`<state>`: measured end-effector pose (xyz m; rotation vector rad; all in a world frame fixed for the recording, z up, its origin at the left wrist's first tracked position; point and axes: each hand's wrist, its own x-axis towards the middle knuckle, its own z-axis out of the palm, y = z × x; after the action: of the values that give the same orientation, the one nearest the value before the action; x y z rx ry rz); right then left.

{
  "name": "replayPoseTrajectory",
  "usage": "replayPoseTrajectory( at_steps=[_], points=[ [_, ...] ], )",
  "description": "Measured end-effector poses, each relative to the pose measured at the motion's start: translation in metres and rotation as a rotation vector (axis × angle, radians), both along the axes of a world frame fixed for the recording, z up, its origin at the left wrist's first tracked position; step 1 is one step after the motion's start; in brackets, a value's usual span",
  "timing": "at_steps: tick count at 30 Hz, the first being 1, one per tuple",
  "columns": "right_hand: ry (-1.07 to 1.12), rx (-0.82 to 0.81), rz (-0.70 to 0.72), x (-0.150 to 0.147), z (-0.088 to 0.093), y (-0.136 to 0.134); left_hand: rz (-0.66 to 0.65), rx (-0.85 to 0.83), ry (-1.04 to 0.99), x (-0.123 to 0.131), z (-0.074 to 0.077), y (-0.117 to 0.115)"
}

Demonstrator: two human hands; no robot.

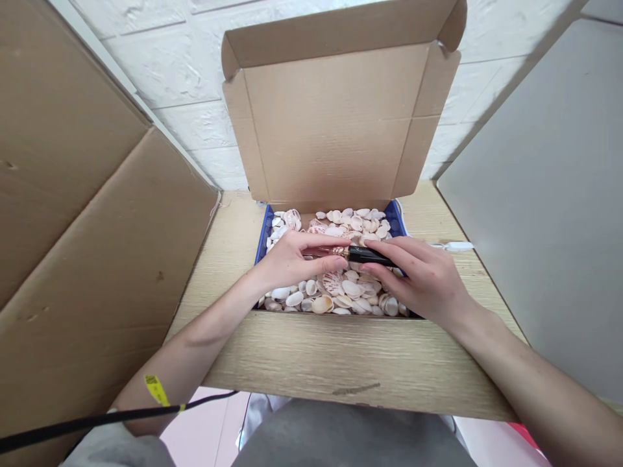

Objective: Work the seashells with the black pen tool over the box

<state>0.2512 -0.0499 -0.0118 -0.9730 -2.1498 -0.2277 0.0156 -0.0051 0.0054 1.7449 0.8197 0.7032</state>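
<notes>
A slim tube-like object with a black part (370, 255) and a rose-gold, patterned part lies level between my two hands, above a box of shells. My left hand (298, 259) grips the rose-gold end between thumb and fingers. Around the black end, the fingers and thumb of my right hand (422, 271) are closed. Below them, many pale seashells (351, 289) fill a shallow box with blue sides (263, 237). A striped, fan-shaped shell (333, 283) sits just under the object.
The box's brown cardboard lid (331, 123) stands raised against a white brick wall (185, 71). Cardboard (121, 240) rises at left, a grey panel (545, 194) at right. A white strip (458, 246) lies on the wooden table (316, 357). A black cable (97, 420) crosses the lower left.
</notes>
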Motion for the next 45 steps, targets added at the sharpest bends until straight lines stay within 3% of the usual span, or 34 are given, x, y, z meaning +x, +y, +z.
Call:
replayPoseTrajectory(
  at_steps=[12, 18, 26, 37, 45],
  points=[
    [0.000, 0.007, -0.002, 0.0001, 0.0002, -0.0004, -0.021, 0.115, -0.039, -0.0009, -0.0020, 0.0035],
    [0.012, 0.020, -0.008, 0.0003, -0.0005, 0.0005, -0.004, 0.007, -0.009, -0.0002, -0.0024, 0.0017],
    [0.006, 0.012, -0.009, 0.0002, -0.0008, -0.0001, -0.016, -0.009, -0.036, -0.0003, -0.0014, 0.0022],
    [0.040, -0.008, -0.071, 0.0018, 0.0043, -0.0004, 0.123, -0.057, -0.071, 0.0011, -0.0010, 0.0006],
    [0.054, -0.065, -0.109, 0.0036, 0.0028, 0.0004, 0.128, -0.158, -0.121, -0.0002, -0.0022, 0.0007]
  ],
)
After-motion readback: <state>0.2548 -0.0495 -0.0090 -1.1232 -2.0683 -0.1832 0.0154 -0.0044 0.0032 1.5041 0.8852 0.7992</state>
